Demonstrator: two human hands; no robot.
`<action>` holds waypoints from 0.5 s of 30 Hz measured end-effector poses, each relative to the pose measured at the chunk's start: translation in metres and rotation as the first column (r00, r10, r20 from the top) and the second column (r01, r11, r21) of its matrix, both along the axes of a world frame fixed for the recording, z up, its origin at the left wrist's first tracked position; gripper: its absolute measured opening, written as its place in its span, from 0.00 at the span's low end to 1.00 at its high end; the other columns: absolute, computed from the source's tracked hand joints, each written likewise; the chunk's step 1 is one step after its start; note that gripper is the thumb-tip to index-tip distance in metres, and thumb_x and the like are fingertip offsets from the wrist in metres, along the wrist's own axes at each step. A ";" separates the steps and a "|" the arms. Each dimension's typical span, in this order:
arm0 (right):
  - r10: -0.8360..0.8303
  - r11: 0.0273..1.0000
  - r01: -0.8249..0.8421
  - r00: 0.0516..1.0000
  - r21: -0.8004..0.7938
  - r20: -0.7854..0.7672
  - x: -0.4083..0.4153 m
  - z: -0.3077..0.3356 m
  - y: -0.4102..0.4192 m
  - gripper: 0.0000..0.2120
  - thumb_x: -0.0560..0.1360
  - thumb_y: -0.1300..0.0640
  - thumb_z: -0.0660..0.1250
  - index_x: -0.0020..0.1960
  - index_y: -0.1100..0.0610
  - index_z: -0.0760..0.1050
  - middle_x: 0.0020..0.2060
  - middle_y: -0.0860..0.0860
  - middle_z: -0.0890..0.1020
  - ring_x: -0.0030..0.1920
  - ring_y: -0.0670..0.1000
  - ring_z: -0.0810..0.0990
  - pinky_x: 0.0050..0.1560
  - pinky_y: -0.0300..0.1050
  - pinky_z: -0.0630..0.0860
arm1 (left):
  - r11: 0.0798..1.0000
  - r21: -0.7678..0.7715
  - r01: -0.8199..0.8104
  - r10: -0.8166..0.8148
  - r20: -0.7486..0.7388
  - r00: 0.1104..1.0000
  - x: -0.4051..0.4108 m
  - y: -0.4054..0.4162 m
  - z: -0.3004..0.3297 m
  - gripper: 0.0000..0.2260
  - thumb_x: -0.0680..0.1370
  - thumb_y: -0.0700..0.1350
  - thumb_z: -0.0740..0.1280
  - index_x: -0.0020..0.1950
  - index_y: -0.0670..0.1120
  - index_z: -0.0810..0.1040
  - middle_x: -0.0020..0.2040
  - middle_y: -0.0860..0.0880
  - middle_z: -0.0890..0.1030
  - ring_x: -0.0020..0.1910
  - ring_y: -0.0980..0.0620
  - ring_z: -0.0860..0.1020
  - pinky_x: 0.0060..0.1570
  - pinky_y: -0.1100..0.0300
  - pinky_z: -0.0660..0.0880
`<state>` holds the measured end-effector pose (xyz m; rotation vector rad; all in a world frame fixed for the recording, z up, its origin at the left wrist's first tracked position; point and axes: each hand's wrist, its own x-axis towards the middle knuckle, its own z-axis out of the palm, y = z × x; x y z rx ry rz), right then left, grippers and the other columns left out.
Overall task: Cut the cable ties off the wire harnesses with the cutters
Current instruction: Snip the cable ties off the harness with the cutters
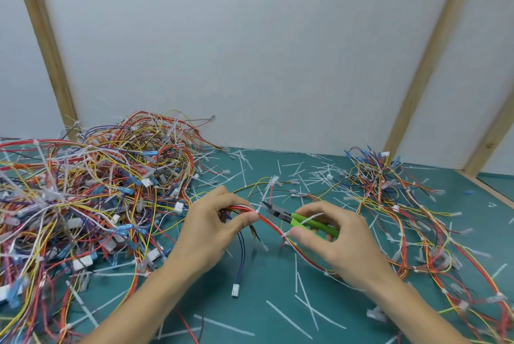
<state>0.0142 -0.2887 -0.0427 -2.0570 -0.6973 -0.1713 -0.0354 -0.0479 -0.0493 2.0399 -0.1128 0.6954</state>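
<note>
While red harness (271,225) is pinched by left hand (215,228), green-handled cutters (300,220) are gripped by right hand (338,243), tip beside cable tie (259,207).

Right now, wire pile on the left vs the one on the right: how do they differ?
1. The left pile is a tall, dense tangle; the right pile is thinner and lies spread flat on the green mat.
2. The left pile covers more of the mat than the right pile.
3. The left pile bristles with white cable ties; the right pile shows fewer.

Both hold red, yellow and blue wires with small connectors.
</note>
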 end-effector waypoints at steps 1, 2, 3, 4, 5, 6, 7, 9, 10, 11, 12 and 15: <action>-0.009 1.000 0.009 1.000 -0.002 0.014 0.001 0.001 -0.003 0.17 0.66 0.36 0.75 0.50 0.43 0.82 0.43 0.39 0.86 0.46 0.43 0.85 0.45 0.30 0.74 | 1.000 -0.009 0.007 -0.007 0.000 1.000 -0.001 0.000 0.001 0.04 0.69 0.54 0.75 0.41 0.56 0.85 0.37 0.57 0.75 0.35 0.53 0.71 0.37 0.66 0.67; -0.021 1.000 0.021 0.999 -0.009 0.033 0.001 0.003 -0.006 0.19 0.65 0.35 0.75 0.51 0.43 0.81 0.44 0.38 0.86 0.47 0.43 0.85 0.45 0.31 0.74 | 1.000 -0.011 0.008 -0.008 -0.001 1.000 -0.001 -0.001 0.001 0.04 0.69 0.54 0.75 0.41 0.56 0.86 0.37 0.57 0.75 0.35 0.53 0.71 0.37 0.65 0.67; -0.032 0.999 0.033 0.998 -0.023 0.051 0.001 0.005 -0.008 0.20 0.65 0.33 0.74 0.51 0.42 0.81 0.44 0.37 0.86 0.48 0.42 0.85 0.45 0.31 0.74 | 1.000 -0.009 0.005 -0.005 -0.003 1.000 -0.001 -0.001 0.001 0.04 0.69 0.53 0.76 0.42 0.56 0.86 0.37 0.57 0.75 0.35 0.52 0.71 0.37 0.65 0.67; -0.038 0.998 0.041 0.997 -0.041 0.068 0.001 0.006 -0.009 0.20 0.65 0.33 0.74 0.51 0.42 0.81 0.45 0.36 0.86 0.48 0.41 0.85 0.46 0.32 0.74 | 1.000 -0.006 0.001 -0.001 -0.005 1.000 -0.001 -0.001 0.001 0.03 0.70 0.51 0.76 0.42 0.55 0.86 0.37 0.57 0.75 0.35 0.53 0.71 0.37 0.64 0.68; -0.038 0.998 0.043 0.996 -0.056 0.080 0.000 0.006 -0.010 0.19 0.65 0.33 0.74 0.51 0.42 0.81 0.45 0.35 0.86 0.48 0.41 0.85 0.48 0.36 0.76 | 1.000 -0.004 -0.001 0.001 -0.005 1.000 -0.001 -0.001 0.001 0.02 0.71 0.50 0.77 0.42 0.55 0.86 0.37 0.56 0.75 0.35 0.54 0.71 0.37 0.63 0.68; -0.036 0.997 0.042 0.995 -0.064 0.088 -0.001 0.005 -0.010 0.18 0.65 0.34 0.74 0.50 0.42 0.81 0.45 0.35 0.85 0.48 0.42 0.85 0.49 0.40 0.78 | 1.000 -0.002 -0.002 0.002 -0.003 1.000 -0.001 -0.002 0.000 0.02 0.71 0.48 0.77 0.42 0.55 0.86 0.37 0.56 0.75 0.35 0.54 0.70 0.37 0.63 0.68; -0.035 0.997 0.042 0.995 -0.068 0.095 -0.001 0.004 -0.010 0.17 0.66 0.34 0.74 0.49 0.42 0.81 0.45 0.35 0.85 0.47 0.43 0.85 0.50 0.43 0.79 | 1.000 0.001 -0.002 0.002 0.001 1.000 -0.002 -0.003 -0.001 0.03 0.71 0.48 0.77 0.43 0.55 0.86 0.37 0.56 0.74 0.35 0.54 0.70 0.38 0.62 0.68; -0.030 0.997 0.037 0.994 -0.074 0.105 -0.002 0.003 -0.010 0.17 0.66 0.34 0.73 0.48 0.42 0.81 0.45 0.35 0.85 0.47 0.44 0.85 0.50 0.47 0.80 | 1.000 0.018 0.001 -0.001 0.009 1.000 -0.003 -0.005 -0.002 0.03 0.71 0.51 0.76 0.43 0.55 0.86 0.37 0.57 0.74 0.35 0.53 0.71 0.38 0.61 0.69; -0.026 0.996 0.035 0.994 -0.078 0.109 -0.002 0.002 -0.010 0.17 0.66 0.34 0.73 0.49 0.42 0.81 0.45 0.36 0.85 0.47 0.44 0.84 0.50 0.48 0.80 | 1.000 0.028 0.003 -0.003 0.009 1.000 -0.003 -0.005 -0.002 0.04 0.70 0.52 0.75 0.43 0.54 0.86 0.37 0.57 0.74 0.36 0.51 0.72 0.39 0.59 0.70; -0.023 0.996 0.032 0.994 -0.081 0.109 -0.002 0.002 -0.010 0.17 0.65 0.33 0.73 0.49 0.42 0.81 0.45 0.36 0.85 0.47 0.44 0.84 0.49 0.49 0.80 | 0.999 0.033 0.006 -0.006 0.009 1.000 -0.003 -0.006 -0.002 0.05 0.70 0.53 0.75 0.43 0.54 0.86 0.37 0.56 0.74 0.37 0.50 0.72 0.39 0.57 0.70; -0.022 0.996 0.031 0.994 -0.080 0.109 -0.002 0.001 -0.010 0.18 0.65 0.33 0.72 0.49 0.42 0.81 0.45 0.36 0.85 0.47 0.44 0.84 0.49 0.48 0.80 | 0.999 0.037 0.009 -0.009 0.013 1.000 -0.003 -0.007 -0.002 0.06 0.70 0.53 0.75 0.43 0.54 0.86 0.37 0.55 0.74 0.37 0.50 0.72 0.40 0.56 0.71; -0.020 0.997 0.029 0.993 -0.076 0.114 -0.001 0.000 -0.010 0.19 0.65 0.31 0.72 0.49 0.41 0.81 0.44 0.36 0.85 0.47 0.44 0.84 0.49 0.44 0.78 | 0.999 0.051 0.015 -0.016 0.020 1.000 -0.004 -0.008 -0.003 0.06 0.70 0.54 0.74 0.42 0.52 0.85 0.37 0.52 0.75 0.38 0.50 0.73 0.42 0.53 0.72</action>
